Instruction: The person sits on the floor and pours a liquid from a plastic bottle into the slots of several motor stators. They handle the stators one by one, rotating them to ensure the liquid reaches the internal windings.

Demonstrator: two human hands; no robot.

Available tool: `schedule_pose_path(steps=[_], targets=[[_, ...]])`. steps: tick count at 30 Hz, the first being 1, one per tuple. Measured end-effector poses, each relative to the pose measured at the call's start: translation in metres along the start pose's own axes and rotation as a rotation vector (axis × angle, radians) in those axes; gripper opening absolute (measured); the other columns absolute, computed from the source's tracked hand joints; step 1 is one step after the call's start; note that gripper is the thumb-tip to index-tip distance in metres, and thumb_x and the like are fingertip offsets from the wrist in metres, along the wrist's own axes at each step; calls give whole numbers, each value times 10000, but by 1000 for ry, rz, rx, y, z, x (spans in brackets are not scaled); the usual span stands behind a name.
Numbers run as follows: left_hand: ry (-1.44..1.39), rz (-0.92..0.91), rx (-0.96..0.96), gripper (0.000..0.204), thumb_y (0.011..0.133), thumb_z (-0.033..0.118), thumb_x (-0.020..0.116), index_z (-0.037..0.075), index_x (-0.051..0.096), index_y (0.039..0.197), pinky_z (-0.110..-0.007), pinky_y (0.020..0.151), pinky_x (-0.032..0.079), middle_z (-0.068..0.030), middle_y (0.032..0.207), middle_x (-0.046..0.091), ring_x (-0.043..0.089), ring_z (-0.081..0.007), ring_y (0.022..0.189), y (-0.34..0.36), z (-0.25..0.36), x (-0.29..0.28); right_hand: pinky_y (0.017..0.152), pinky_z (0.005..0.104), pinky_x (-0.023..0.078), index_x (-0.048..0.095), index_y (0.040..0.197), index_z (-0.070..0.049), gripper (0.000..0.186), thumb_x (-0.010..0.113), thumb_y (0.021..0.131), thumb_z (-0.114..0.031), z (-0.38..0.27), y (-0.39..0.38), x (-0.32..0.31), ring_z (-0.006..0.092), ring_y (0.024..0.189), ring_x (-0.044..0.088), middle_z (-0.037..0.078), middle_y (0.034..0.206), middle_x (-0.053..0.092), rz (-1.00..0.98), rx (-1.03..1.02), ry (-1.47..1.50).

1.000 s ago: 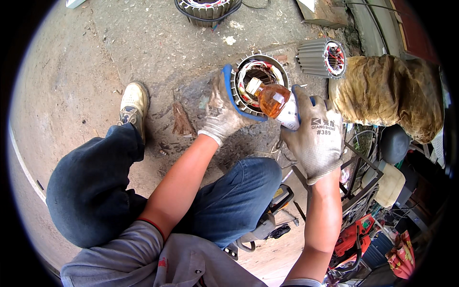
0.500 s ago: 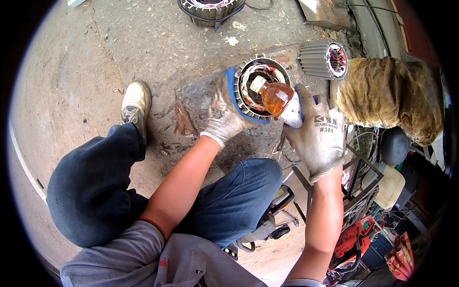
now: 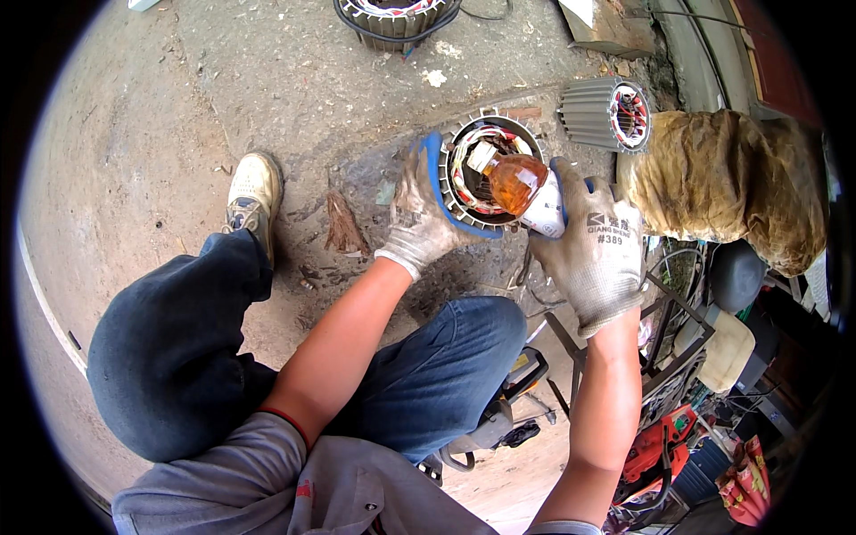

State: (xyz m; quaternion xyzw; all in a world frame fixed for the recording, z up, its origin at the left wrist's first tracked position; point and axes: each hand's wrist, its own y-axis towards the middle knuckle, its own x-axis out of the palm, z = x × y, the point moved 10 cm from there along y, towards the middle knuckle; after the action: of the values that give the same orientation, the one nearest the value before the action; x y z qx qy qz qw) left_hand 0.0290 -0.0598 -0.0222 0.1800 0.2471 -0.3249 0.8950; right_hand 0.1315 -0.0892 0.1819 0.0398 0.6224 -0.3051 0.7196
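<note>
My left hand (image 3: 423,198), in a soiled white glove with a blue palm, wraps round the near left side of a finned motor stator (image 3: 446,192). A ring of white-and-red-sleeved windings lines its open top. My right hand (image 3: 590,236), gloved the same way, is closed on a bottle of amber liquid (image 3: 515,183) with a white label. The bottle lies tilted over the stator, its pale neck pointing left above the opening. It hides part of the windings, and whether liquid runs out cannot be made out.
A second finned stator (image 3: 588,113) lies on its side to the right, next to a stained brown cloth bundle (image 3: 722,183). Another stator (image 3: 392,31) stands at the far edge. At lower right are a metal frame (image 3: 673,343) and a red tool (image 3: 655,450).
The stator's far rim sits slightly lower in the picture. Both hands keep their grip, and the bottle stays tilted over the opening.
</note>
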Motion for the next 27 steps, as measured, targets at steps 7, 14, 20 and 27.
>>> schedule_pose_path(steps=[7, 14, 20, 27], targets=[[-60, 59, 23, 1595, 509, 792, 911, 82, 59, 1655, -582, 1265, 279, -244, 1626, 206, 253, -507, 1505, -2, 3, -4, 966, 513, 529, 602, 1432, -81, 785, 830, 692, -214, 4, 2, 2, 418, 1104, 677, 239, 1217, 685, -47, 27, 7], [-102, 48, -11, 1378, 565, 694, 944, 29, 305, 1588, -532, 1225, 305, -153, 1477, 564, 495, -360, 1381, 2, 7, -9, 963, 513, 530, 594, 1436, -86, 792, 824, 688, -207, 5, -2, 3, 419, 1112, 672, 234, 1221, 684, -24, 9, -18], [-52, -13, -13, 1399, 567, 750, 906, 56, 288, 1612, -559, 1238, 288, -189, 1531, 457, 401, -416, 1434, -2, 2, 1, 988, 510, 526, 601, 1431, -80, 774, 828, 704, -217, 8, 4, 2, 420, 1141, 660, 246, 1230, 683, -34, 23, 4], [80, -38, 32, 1428, 555, 861, 827, 97, 299, 1639, -591, 1279, 233, -244, 1629, 264, 238, -501, 1526, -3, 6, 5, 988, 503, 536, 589, 1445, -96, 801, 834, 695, -234, 14, 8, 2, 414, 1120, 679, 237, 1248, 680, -30, 59, -35]])
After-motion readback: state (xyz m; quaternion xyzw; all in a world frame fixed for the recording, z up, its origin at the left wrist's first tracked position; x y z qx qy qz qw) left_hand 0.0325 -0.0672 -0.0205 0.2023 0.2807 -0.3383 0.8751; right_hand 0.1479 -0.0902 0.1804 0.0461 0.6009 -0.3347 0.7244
